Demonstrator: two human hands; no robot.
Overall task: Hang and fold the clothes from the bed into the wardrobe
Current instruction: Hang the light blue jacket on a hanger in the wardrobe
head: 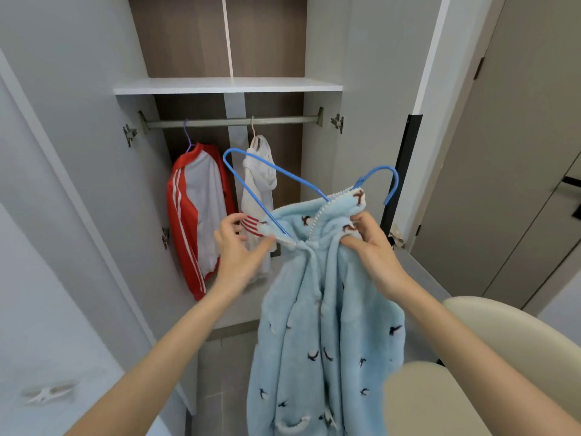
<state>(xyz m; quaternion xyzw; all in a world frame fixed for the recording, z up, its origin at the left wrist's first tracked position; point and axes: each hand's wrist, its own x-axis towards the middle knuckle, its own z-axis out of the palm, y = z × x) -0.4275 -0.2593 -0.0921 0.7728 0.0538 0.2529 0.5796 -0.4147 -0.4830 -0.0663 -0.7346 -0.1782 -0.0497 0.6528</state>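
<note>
Right hand (374, 256) fingers bunch the blue fleece (323, 325) collar; left hand (239, 250) fingers are loose, merely touching it. The blue hanger (361, 181) (only half inserted) could slip out sideways.

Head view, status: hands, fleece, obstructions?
Right hand grips light-blue bird-print fleece; left fingers touch its collar. Blue wire hanger half in, not on grey rail. Space right of white garment.

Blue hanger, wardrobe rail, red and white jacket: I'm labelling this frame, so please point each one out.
blue hanger (273, 167), head view, on its upper wire arm.
wardrobe rail (232, 122), head view, mid-length of the bar.
red and white jacket (201, 215), head view, on its pale front panel.
</note>
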